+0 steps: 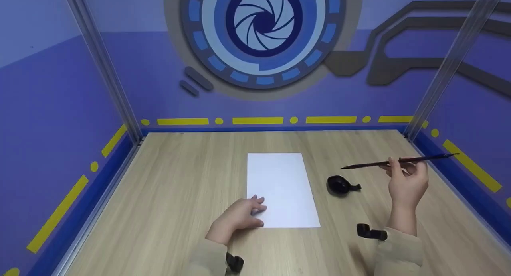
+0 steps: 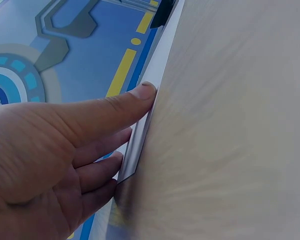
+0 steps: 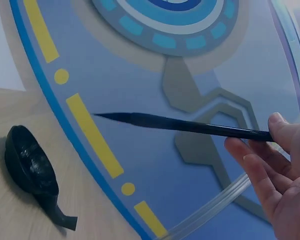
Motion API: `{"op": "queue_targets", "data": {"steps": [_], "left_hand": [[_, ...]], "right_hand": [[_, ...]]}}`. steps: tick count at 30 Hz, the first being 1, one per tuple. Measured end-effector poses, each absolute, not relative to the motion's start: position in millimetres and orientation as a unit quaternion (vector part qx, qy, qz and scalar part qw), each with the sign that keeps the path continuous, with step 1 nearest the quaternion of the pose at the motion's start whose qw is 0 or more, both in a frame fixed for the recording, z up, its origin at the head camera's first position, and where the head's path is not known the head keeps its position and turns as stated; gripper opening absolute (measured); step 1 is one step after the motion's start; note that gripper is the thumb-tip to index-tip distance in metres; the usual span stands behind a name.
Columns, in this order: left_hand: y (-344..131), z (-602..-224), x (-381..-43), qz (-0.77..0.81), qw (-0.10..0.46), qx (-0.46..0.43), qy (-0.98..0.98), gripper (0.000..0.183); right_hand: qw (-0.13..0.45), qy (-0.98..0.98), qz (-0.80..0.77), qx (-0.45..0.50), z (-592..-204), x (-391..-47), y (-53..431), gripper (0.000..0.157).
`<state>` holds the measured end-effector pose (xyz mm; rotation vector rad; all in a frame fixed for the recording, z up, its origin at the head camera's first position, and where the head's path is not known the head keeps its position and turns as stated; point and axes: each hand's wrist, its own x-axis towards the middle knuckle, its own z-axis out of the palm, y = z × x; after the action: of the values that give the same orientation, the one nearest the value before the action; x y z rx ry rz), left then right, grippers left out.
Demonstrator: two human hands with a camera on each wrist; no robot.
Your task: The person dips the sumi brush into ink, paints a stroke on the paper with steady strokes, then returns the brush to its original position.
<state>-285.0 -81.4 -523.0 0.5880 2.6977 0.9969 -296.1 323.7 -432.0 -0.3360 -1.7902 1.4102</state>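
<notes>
A sheet of white paper [image 1: 281, 182] lies on the wooden table. At its lower left corner my left hand [image 1: 237, 217] rests, fingers spread and touching the sheet; the left wrist view has the thumb and fingertips along the paper's edge [image 2: 166, 55]. My right hand [image 1: 407, 186] pinches a dark calligraphy brush [image 1: 367, 164] between thumb and fingers. The brush is held nearly level above the table, its pointed dark tip [image 3: 112, 117] towards the left. Below that tip sits a small black ink dish [image 1: 338, 185] with a short handle, apart from the brush.
The wooden table [image 1: 179, 180] is bounded by blue printed panels [image 1: 139, 76] at the back and sides. Metal posts [image 1: 105, 64] stand at the two back corners. A black strap mount [image 1: 371, 231] sits on the right sleeve, another [image 1: 234, 263] on the left.
</notes>
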Motion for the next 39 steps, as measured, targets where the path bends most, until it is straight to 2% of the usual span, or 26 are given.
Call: {"op": "queue_targets", "data": {"steps": [11,23,30,34,39], "left_hand": [[-81.2,-521.0,-284.4,0.335,0.101,0.199,0.916,0.047],[-81.0,-520.0,-283.5,0.340,0.109,0.193,0.914,0.047],[-79.5,-519.8,-283.7,0.333,0.108,0.197,0.916,0.047],[-78.7,-520.0,-284.6,0.328,0.109,0.194,0.918,0.046],[-79.3,-520.6,-285.2,0.319,0.107,0.196,0.921,0.046]], "right_hand": [[0.367,-0.602,0.701,-0.105,-433.5,-306.0,308.1,0.016],[0.292,-0.599,0.743,-0.067,-440.8,-323.2,268.2,0.018],[0.233,-0.590,0.772,-0.037,-449.4,-337.7,240.4,0.025],[0.219,-0.610,0.761,-0.033,-452.0,-344.6,225.5,0.027],[0.209,-0.618,0.757,-0.031,-455.2,-354.3,205.5,0.022]]}}
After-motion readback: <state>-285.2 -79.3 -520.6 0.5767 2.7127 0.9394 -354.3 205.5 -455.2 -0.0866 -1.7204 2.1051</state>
